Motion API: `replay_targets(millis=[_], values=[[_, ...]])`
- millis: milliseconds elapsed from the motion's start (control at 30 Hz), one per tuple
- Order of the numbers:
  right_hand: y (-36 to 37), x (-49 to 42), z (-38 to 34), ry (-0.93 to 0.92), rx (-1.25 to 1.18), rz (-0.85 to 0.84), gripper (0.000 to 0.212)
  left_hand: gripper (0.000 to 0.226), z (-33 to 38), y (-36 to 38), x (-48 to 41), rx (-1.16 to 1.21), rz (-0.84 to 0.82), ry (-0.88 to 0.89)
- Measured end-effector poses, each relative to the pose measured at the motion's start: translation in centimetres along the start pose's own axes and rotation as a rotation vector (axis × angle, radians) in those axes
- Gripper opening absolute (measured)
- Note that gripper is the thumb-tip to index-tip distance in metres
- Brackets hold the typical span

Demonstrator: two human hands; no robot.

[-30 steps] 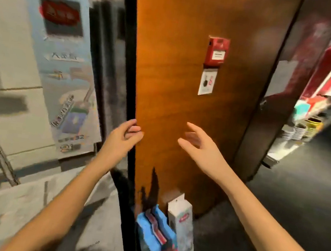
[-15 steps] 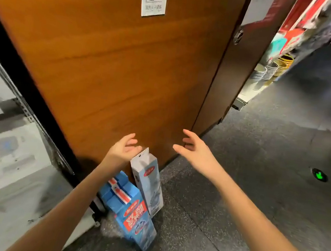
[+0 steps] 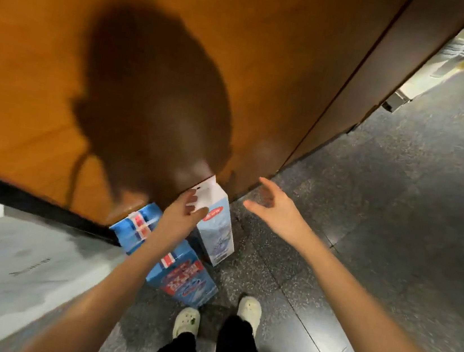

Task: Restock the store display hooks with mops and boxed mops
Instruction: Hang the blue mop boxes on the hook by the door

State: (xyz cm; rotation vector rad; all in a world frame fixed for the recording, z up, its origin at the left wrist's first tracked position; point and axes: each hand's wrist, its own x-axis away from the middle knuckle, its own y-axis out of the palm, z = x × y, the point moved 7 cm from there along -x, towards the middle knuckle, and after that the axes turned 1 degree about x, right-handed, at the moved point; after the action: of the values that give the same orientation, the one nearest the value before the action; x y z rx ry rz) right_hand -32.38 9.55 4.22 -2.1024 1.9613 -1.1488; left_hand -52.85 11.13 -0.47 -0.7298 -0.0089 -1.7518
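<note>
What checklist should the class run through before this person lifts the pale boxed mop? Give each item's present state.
1. Left hand has a hold on the pale box: ok, fingers pinch its top flap.
2. Right hand free to support: ok, open and apart from the box.
3. Pale box free of the blue boxes: cannot tell, they stand close together.
4. Shoes clear of the boxes: ok.
5. Display hooks in sight: not ok, none in view.
</note>
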Motion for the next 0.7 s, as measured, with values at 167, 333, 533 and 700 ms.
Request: replay_targets(millis=[167, 333, 533, 700], values=[[2.6, -8.1, 6.8, 0.018, 0.032, -0.112, 0.077, 0.042, -5.5, 4.7, -4.4, 0.157, 0.096, -0.053], [7.7, -16.3, 15.0, 0.021, 0.12, -0.235, 0.084, 0.061, -12.7, 10.2, -10.1, 0.235, 0.33, -0.057], [14.1, -24.1, 21.0, -0.035, 0.126, -0.333, 0.092, 0.096, -20.1, 11.5, -14.6, 0.203, 0.696, -0.116], [17.5, -27.6, 21.5, -0.113, 0.043, -0.385, 0.085, 0.099, -23.9, 13.0, -17.6, 0.473, 0.605, -0.158]])
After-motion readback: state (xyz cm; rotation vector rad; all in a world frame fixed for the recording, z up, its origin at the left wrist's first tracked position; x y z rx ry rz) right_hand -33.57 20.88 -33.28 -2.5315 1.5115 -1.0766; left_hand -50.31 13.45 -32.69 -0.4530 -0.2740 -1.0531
